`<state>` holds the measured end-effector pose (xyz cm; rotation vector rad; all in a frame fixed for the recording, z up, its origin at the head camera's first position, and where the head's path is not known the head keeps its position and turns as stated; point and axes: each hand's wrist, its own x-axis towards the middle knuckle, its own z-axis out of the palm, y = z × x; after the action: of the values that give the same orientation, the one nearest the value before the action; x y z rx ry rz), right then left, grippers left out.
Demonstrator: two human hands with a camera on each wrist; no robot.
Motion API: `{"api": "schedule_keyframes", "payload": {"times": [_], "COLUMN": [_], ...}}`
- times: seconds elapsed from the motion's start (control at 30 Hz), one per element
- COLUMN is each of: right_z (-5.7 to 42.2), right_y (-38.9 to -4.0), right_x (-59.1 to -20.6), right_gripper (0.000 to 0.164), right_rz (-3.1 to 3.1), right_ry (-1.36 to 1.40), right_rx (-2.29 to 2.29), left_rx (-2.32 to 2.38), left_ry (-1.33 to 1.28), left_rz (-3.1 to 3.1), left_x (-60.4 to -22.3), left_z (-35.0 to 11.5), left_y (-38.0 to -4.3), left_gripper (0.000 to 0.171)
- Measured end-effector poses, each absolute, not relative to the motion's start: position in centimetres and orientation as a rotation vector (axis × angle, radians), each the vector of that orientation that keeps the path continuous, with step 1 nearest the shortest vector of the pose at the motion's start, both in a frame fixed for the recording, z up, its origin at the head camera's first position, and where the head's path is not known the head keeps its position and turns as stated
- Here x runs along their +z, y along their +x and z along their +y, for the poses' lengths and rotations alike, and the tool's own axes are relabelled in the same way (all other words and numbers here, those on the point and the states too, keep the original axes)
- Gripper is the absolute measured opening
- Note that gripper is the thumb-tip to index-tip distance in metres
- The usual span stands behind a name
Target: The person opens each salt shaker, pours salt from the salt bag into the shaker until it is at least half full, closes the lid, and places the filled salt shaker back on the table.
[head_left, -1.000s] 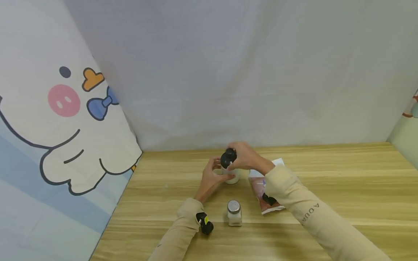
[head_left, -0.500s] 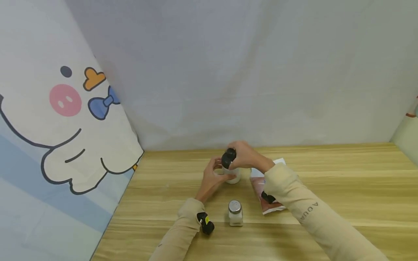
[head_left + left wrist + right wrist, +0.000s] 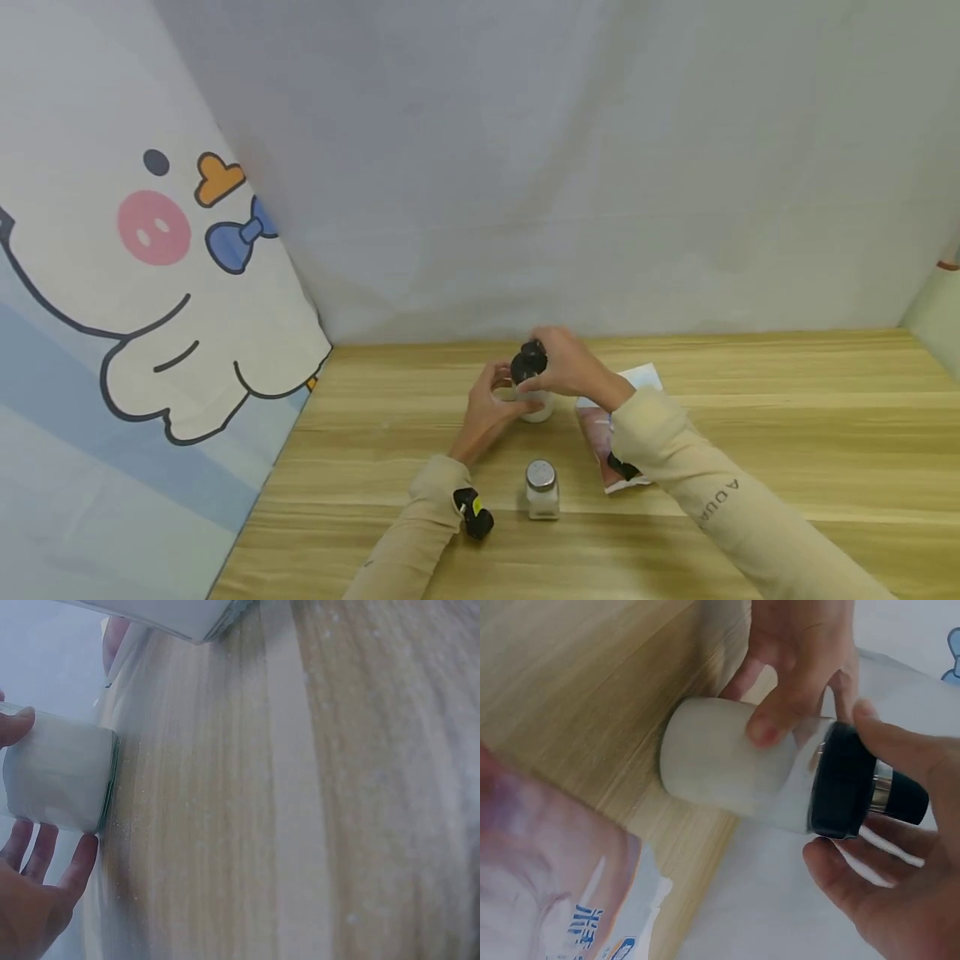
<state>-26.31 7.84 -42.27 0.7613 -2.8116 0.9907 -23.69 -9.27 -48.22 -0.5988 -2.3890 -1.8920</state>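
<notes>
A clear glass jar (image 3: pixel 712 757) filled with white powder stands upright at the back middle of the table, topped by a black lid (image 3: pixel 844 780) with a knob and a silvery band. My left hand (image 3: pixel 486 414) grips the jar body, thumb on the near side and fingers round the other, as the left wrist view also shows. Over the top, my right hand (image 3: pixel 573 367) holds the black lid between thumb and fingers. The lid sits on the jar's mouth.
Nearer than the jar stands a small glass shaker (image 3: pixel 542 496) with a pierced metal cap and white contents. A pink and white bag (image 3: pixel 596 425) lies right of the jar, partly under my right forearm. A pale cloth wall (image 3: pixel 600 208) borders the table's back.
My right hand and wrist have turned slightly on the lid, and the knob has shifted a little. My left hand keeps its grip on the jar. The head view has drifted slightly.
</notes>
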Motion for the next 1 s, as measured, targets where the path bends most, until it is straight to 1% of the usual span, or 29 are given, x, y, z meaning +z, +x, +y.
{"api": "schedule_keyframes", "payload": {"times": [0.2, 0.3, 0.53, 1.0], "right_z": [7.7, 7.6, 8.0, 7.7], "right_y": [-26.0, -26.0, -26.0, -26.0], "right_x": [-42.1, -42.4, -42.7, -43.2], "right_gripper": [0.056, 0.056, 0.055, 0.055], "right_rz": [-2.833, -2.82, -2.782, -2.772], "right_ry": [0.75, 0.711, 0.738, 0.708], "right_rx": [1.027, 1.057, 1.11, 1.141], "left_rx": [-1.889, -1.888, -1.896, -1.862], "left_ry": [-0.589, -0.594, -0.634, -0.579], "left_rz": [-2.404, -2.396, -2.372, -2.388], "left_x": [-48.3, -48.3, -48.3, -48.6], "left_z": [-9.3, -9.3, -9.2, -9.0], "left_y": [-23.7, -23.7, -23.8, -24.0], "left_gripper": [0.057, 0.056, 0.055, 0.056]}}
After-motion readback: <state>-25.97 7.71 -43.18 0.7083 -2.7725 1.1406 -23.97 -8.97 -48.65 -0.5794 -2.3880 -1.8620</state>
